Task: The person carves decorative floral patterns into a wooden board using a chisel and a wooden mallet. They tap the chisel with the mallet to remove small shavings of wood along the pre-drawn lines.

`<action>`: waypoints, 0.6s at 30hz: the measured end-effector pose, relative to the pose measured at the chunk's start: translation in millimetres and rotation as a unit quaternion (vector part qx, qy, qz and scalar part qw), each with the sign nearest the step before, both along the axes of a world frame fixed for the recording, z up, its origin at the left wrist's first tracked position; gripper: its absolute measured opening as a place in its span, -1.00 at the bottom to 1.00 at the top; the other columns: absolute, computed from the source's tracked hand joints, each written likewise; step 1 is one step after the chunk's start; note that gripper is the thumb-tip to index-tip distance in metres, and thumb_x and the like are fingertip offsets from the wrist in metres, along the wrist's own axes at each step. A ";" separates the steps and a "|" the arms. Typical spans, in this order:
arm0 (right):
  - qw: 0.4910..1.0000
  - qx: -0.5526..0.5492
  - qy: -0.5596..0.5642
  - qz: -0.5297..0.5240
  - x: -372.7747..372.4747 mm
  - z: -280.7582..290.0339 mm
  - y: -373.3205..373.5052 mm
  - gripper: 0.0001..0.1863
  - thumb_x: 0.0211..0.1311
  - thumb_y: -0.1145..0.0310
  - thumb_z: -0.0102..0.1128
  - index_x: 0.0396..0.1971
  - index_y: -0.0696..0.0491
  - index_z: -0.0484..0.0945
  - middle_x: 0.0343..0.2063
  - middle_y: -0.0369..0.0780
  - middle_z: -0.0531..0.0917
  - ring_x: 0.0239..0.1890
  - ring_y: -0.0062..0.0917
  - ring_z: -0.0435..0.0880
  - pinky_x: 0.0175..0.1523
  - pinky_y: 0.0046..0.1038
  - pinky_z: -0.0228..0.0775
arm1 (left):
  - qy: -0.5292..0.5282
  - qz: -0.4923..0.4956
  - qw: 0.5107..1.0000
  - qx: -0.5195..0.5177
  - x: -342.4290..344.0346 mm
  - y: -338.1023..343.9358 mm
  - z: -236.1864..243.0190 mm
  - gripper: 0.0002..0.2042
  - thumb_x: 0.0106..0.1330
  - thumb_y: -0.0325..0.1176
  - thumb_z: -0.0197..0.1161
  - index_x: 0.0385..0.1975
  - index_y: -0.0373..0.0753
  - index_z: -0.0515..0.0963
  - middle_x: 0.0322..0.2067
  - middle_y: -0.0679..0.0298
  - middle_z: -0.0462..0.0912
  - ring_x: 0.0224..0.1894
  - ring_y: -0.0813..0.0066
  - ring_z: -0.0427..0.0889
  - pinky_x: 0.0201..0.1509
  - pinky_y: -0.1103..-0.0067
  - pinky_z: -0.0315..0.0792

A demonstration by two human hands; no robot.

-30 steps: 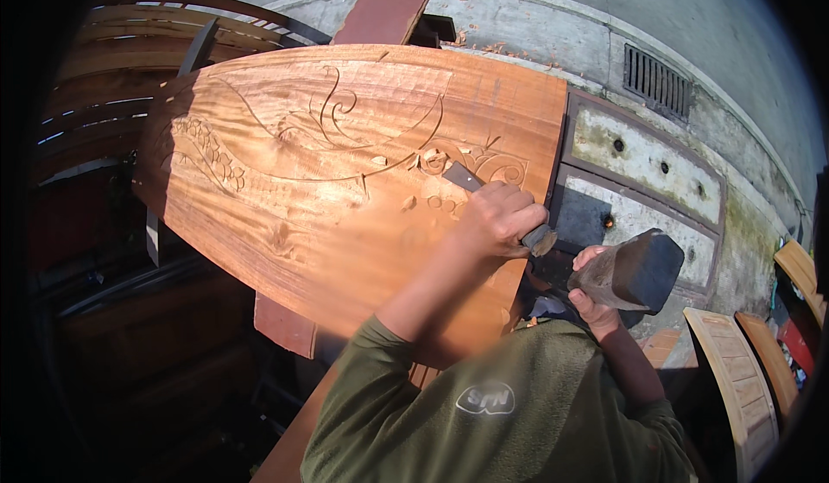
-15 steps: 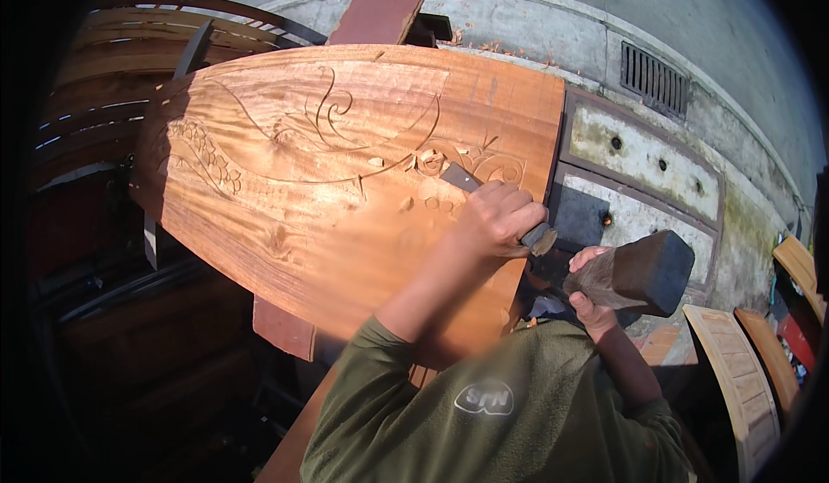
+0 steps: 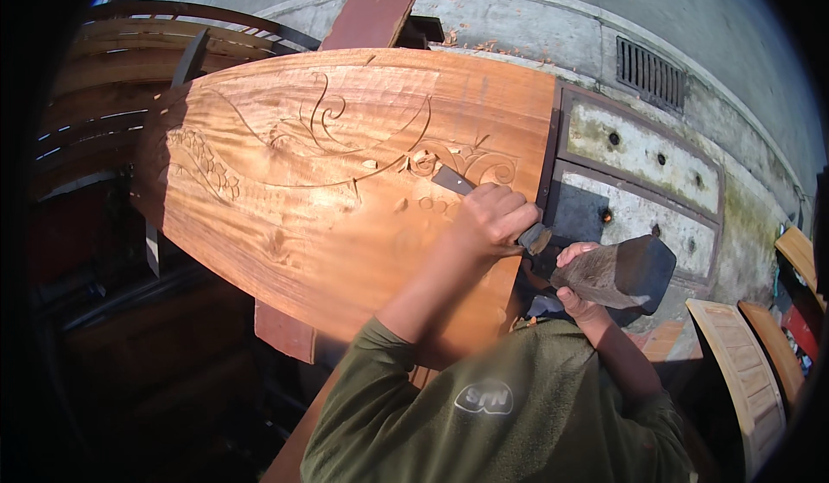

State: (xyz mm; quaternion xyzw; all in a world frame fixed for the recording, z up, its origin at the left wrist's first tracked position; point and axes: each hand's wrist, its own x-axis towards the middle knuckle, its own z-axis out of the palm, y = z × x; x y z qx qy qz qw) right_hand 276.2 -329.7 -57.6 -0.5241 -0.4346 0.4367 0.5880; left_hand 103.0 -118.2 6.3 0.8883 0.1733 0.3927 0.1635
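My left hand (image 3: 496, 218) is closed round a chisel (image 3: 454, 180), its flat dark blade slanting up and left to the carved scrollwork near the panel's right end. The handle's butt pokes out below the fist. In my right hand (image 3: 577, 280) is a blocky dark wooden mallet (image 3: 617, 274), its head close to the chisel's butt with a small gap between them. Under both lies a large reddish wooden panel (image 3: 319, 215) carved with curling vines and a leafy or scaly band at its left. Pale wood chips (image 3: 404, 165) lie by the blade.
A brown board (image 3: 371, 8) sticks out beneath the panel, its other end (image 3: 285, 332) showing at the front. Slatted wood (image 3: 104, 68) stands at the left. Concrete slabs with holes (image 3: 635, 150) and a drain grate (image 3: 649, 73) lie at the right. Panelled wood pieces (image 3: 743, 379) lean at lower right.
The mallet and my right hand have shifted a little left, closer to the chisel's butt. The whole view has moved slightly; my left hand keeps its grip.
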 end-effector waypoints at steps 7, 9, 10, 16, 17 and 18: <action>0.993 -0.007 -0.115 -0.016 8.5 6.8 -1.9 -0.17 0.07 0.04 0.67 0.18 0.21 0.43 -0.09 -0.08 0.76 -0.09 -0.31 0.81 0.00 -0.26 0.64 | 0.011 0.004 1.000 -0.006 -1.8 -3.2 -3.8 -0.75 0.00 -0.15 0.51 -0.46 -0.09 0.61 -0.60 0.36 0.45 -0.57 0.37 0.54 -0.47 0.43 0.35; 0.998 0.038 -0.022 -0.040 1.3 -18.1 -1.5 -0.16 0.07 0.00 0.68 0.18 0.20 0.43 -0.15 -0.16 0.75 -0.15 -0.33 0.79 -0.07 -0.22 0.61 | 0.026 0.007 1.000 0.011 2.5 -3.2 -7.4 -0.73 -0.01 -0.14 0.52 -0.44 -0.10 0.61 -0.57 0.35 0.47 -0.53 0.35 0.55 -0.46 0.41 0.36; 0.996 0.017 -0.083 -0.038 -3.0 -13.3 8.4 -0.16 0.07 -0.02 0.68 0.17 0.20 0.44 -0.17 -0.16 0.75 -0.17 -0.32 0.78 -0.08 -0.21 0.60 | 0.026 0.007 1.000 0.012 2.4 -2.1 -8.1 -0.73 -0.01 -0.14 0.52 -0.44 -0.10 0.61 -0.57 0.35 0.47 -0.53 0.35 0.55 -0.46 0.41 0.36; 0.992 -0.043 -0.112 -0.032 3.2 23.6 16.8 -0.23 0.09 -0.04 0.66 0.08 0.20 0.51 -0.21 -0.14 0.74 -0.26 -0.33 0.75 -0.07 -0.23 0.59 | 0.049 0.034 0.998 -0.003 6.2 -0.6 -11.0 -0.71 -0.02 -0.14 0.51 -0.41 -0.10 0.59 -0.55 0.35 0.45 -0.49 0.30 0.56 -0.43 0.40 0.39; 0.997 -0.034 -0.065 -0.036 4.7 20.5 14.2 -0.24 0.10 -0.04 0.65 0.09 0.20 0.50 -0.21 -0.15 0.74 -0.25 -0.34 0.73 -0.05 -0.25 0.59 | 0.051 0.038 0.998 -0.006 9.3 -2.1 -10.7 -0.71 -0.04 -0.14 0.50 -0.41 -0.10 0.58 -0.55 0.34 0.44 -0.49 0.29 0.56 -0.43 0.39 0.39; 0.999 -0.025 -0.019 -0.040 7.2 18.1 12.3 -0.24 0.11 -0.04 0.64 0.09 0.20 0.50 -0.20 -0.15 0.73 -0.24 -0.35 0.71 -0.04 -0.28 0.58 | 0.052 0.043 0.998 -0.009 12.6 -2.4 -10.6 -0.70 -0.06 -0.14 0.49 -0.41 -0.10 0.57 -0.56 0.32 0.43 -0.49 0.28 0.56 -0.43 0.38 0.39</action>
